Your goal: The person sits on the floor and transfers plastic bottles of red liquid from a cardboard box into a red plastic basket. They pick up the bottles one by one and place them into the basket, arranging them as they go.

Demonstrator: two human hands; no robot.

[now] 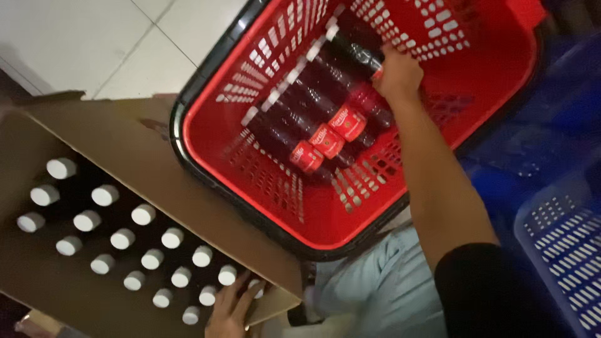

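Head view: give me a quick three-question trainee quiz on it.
1. True or false: the bottles in the red basket lie on their sides.
2. Which hand rests on a bottle in the basket: A the left hand, B the right hand?
3. What colour are the caps on the bottles standing in the cardboard box?

Key: 1 true. 2 B; the left hand is at the box's near corner. 3 white.
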